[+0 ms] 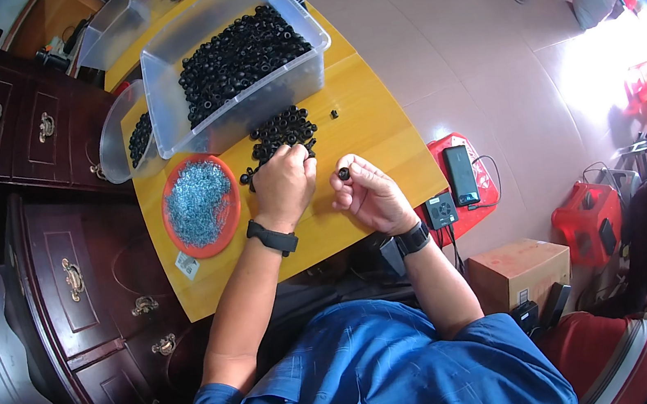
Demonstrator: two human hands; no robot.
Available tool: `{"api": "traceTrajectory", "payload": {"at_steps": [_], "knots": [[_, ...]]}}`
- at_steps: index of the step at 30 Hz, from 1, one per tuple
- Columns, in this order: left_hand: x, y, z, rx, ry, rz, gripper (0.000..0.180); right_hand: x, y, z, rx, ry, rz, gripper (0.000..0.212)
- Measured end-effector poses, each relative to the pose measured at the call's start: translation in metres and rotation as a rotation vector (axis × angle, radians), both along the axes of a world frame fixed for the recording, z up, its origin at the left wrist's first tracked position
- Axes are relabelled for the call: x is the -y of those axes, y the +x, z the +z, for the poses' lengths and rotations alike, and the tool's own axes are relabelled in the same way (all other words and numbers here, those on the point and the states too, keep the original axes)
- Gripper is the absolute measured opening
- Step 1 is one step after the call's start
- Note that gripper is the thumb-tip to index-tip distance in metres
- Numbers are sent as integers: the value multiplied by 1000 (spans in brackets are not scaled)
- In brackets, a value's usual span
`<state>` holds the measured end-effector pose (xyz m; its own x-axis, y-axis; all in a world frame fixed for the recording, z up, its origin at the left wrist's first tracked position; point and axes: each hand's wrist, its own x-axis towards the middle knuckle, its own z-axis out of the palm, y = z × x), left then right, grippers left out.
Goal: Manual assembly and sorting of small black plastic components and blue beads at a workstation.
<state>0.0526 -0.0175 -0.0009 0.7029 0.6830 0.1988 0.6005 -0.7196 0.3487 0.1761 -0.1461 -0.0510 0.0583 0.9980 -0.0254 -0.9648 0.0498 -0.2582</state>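
Between thumb and fingertips, my right hand (372, 195) pinches a small round black part (344, 173) with a hole in it. My left hand (287, 186) is closed, its fingers curled at the near edge of a loose pile of black parts (282, 129); whatever it grips is hidden behind the knuckles. To its left, a round orange-red plate (236, 206) holds a heap of tiny bluish-silver pieces (198, 201). Behind the pile, a large clear plastic bin (246, 122) contains a mass of similar black parts (246, 60).
The yellow wooden table (370, 121) carries a stray black part (334, 114). A second clear tub (116, 140) stands left of the bin. Dark wooden drawers (73, 270) flank the left. At right are a red stool (487, 187) with cabled devices and a cardboard box (518, 265).
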Motion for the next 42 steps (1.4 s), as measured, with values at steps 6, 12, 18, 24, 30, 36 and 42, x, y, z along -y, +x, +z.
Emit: {"api": "traceTrajectory", "payload": {"at_steps": [6,12,18,24,30,36,42], "knots": [[12,-12,17,257,-134,-73,12,2,1,-1,13,-4,14,20],[37,-25,33,556,-499,-6,12,4,0,4,41,-16,18,20],[41,-31,32,555,-581,-30,14,0,0,1,15,1,25,21],[42,-33,39,601,-711,-42,16,-1,-1,-2,14,28,33,21],[48,-33,34,598,-599,-32,17,0,-7,-3,115,67,2,19],[52,-35,30,636,-737,82,17,1,-7,0,209,29,31,18],[50,-39,26,628,-769,89,18,0,-5,4,112,-4,52,15]]}}
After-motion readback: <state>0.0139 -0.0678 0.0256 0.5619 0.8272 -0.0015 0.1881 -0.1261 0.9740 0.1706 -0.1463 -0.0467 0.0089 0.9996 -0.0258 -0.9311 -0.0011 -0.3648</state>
